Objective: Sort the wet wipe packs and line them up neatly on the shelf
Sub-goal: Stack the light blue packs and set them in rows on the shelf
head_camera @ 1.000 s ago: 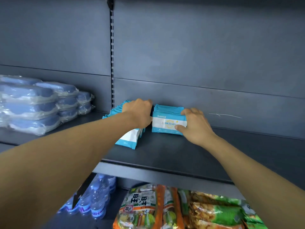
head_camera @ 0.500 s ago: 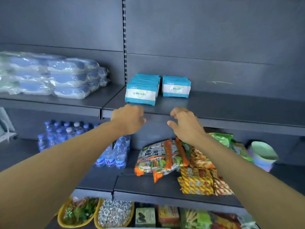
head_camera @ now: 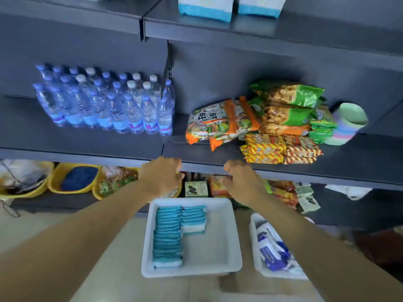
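Two rows of blue-and-white wet wipe packs (head_camera: 205, 8) stand on the dark upper shelf (head_camera: 283, 29) at the top edge of the view. On the floor below sits a white tray (head_camera: 216, 243) with two rows of blue wipe packs (head_camera: 168, 234) standing on edge. My left hand (head_camera: 162, 176) and my right hand (head_camera: 241, 182) hang in the air above the tray's far rim, in front of the middle shelf's edge. Both hands have loosely curled fingers and hold nothing.
Water bottles (head_camera: 104, 103) and snack bags (head_camera: 257, 120) fill the middle shelf, with stacked cups (head_camera: 349, 123) at its right. Yellow baskets (head_camera: 74, 179) and small boxes sit on the bottom shelf. A second white tray (head_camera: 257, 258) with blue-and-white packs lies at right.
Both hands left the wipe packs on the upper shelf and dropped down. The view tilted down with them, bringing the lower shelves and the floor trays into sight.
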A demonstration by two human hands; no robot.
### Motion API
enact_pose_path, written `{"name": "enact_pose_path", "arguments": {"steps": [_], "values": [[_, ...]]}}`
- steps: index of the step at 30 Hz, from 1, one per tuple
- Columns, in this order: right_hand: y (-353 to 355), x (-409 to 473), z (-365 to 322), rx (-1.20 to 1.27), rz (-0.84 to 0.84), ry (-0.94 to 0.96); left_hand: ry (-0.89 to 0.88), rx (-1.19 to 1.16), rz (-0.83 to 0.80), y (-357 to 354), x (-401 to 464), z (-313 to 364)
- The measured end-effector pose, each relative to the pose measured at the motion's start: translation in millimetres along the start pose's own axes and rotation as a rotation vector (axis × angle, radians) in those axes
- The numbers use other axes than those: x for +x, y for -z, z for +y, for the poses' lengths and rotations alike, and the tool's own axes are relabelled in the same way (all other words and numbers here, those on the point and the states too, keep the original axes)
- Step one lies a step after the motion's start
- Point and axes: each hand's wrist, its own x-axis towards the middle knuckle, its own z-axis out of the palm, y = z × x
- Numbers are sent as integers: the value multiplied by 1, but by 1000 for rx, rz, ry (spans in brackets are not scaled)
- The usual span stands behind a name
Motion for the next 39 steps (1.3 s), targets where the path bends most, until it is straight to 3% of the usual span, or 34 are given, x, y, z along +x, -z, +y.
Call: {"name": "enact_pose_path", "arguments": {"steps": [9,16,27,32,39], "values": [[-167,0,51,0,-330,-71,104,-81,-254,-167,11,-41],[-300,24,98,14,-426,-72,142,-70,-290,-292,31,-55],[-468,86,142,-107,-268,85,116,-96,-225,-424,70,-80],[-506,92,151,-314,-111,157,113,-96,-189,-445,88,-84],[-520,77,166,-431,-68,236,109,-106,-163,-456,104,-82]]}}
